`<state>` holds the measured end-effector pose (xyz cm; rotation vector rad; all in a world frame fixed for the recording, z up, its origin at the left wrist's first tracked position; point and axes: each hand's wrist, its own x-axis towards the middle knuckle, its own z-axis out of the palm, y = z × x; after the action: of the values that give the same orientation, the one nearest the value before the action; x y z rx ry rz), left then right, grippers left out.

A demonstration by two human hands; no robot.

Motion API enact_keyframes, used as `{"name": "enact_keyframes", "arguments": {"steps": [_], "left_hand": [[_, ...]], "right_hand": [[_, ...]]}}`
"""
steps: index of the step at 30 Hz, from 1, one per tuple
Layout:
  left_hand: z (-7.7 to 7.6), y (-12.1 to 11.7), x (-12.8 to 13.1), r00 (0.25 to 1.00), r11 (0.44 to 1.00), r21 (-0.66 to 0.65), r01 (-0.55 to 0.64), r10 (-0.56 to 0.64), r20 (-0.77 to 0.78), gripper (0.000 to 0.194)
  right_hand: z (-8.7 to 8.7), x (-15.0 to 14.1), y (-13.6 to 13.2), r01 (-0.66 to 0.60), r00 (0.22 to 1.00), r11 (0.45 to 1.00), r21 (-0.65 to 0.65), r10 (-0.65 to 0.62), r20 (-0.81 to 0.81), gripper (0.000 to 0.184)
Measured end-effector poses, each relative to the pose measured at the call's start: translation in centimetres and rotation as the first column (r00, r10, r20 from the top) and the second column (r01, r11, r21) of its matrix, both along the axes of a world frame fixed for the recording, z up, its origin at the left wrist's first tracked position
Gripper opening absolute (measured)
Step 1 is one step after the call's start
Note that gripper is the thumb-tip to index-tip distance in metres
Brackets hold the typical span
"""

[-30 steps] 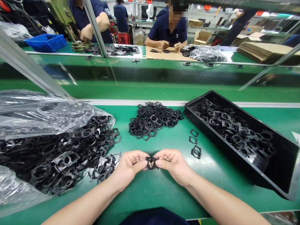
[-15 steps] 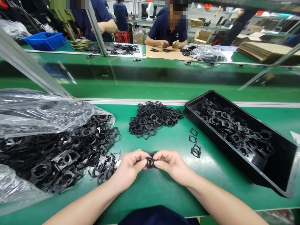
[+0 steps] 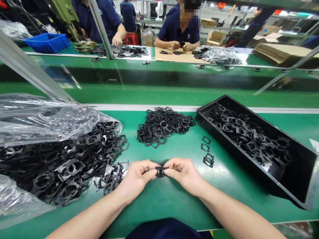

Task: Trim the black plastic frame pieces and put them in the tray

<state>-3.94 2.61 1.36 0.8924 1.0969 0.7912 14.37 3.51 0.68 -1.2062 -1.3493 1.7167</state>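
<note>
Between my two hands is a small black plastic frame point(image 3: 160, 171), tilted and partly covered by my fingers. My left hand point(image 3: 141, 176) pinches its left end between thumb and fingers. The right end is pinched the same way by my right hand point(image 3: 183, 174). Beyond them lies a pile of thin black rings with corner tabs point(image 3: 165, 126). To the left, many flat black plates with round holes point(image 3: 71, 169) spill from a clear plastic bag point(image 3: 50, 119). Several loose black rings point(image 3: 208, 160) lie on the green table right of my hands.
A long black bin point(image 3: 249, 162) holding black parts stands at the right. A metal rail point(image 3: 139, 108) crosses behind the pile, with a slanted post point(image 3: 37, 66) at left. Across from me, a co-worker point(image 3: 179, 33) handles a small dark part beside a plastic bag point(image 3: 221, 54).
My hands keep their grip on the black frame, which has tilted slightly. Across the way, the co-worker at left has lowered a hand to the dark parts.
</note>
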Motion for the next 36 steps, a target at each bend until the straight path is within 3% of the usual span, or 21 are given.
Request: {"name": "enact_keyframes", "arguments": {"steps": [4, 9, 18, 22, 28, 36], "left_hand": [[-0.40, -0.02, 0.03, 0.995, 0.995, -0.065, -0.071, 0.075, 0.061, 0.024], [-0.44, 0.02, 0.12, 0.996, 0.996, -0.068, -0.062, 0.066, 0.059, 0.025], [-0.55, 0.11, -0.26, 0.997, 0.999, -0.047, 0.008, -0.005, 0.074, 0.027], [-0.65, 0.00, -0.15, 0.999, 1.000, 0.001, 0.012, -0.012, 0.042, 0.025], [-0.37, -0.04, -0.16, 0.999, 0.999, 0.028, 0.041, -0.042, 0.012, 0.023], [-0.42, -0.03, -0.04, 0.995, 0.990, -0.119, 0.076, -0.068, 0.068, 0.037]], "right_hand": [[0.05, 0.08, -0.02, 0.021, 1.000, 0.999, 0.025, -0.021, 0.007, 0.021], [0.05, 0.00, -0.07, 0.013, 1.000, 0.999, 0.038, -0.014, 0.016, 0.020], [-0.01, 0.17, 0.31, 0.003, 0.998, 0.998, -0.067, -0.008, -0.067, 0.026], [0.06, 0.28, 0.30, -0.007, 0.999, 0.999, -0.044, 0.005, -0.046, 0.026], [0.52, 0.35, 0.21, 0.006, 0.990, 0.999, 0.051, 0.001, -0.142, 0.019], [0.12, 0.47, 0.43, -0.056, 0.998, 0.997, 0.048, 0.057, -0.010, 0.019]]}}
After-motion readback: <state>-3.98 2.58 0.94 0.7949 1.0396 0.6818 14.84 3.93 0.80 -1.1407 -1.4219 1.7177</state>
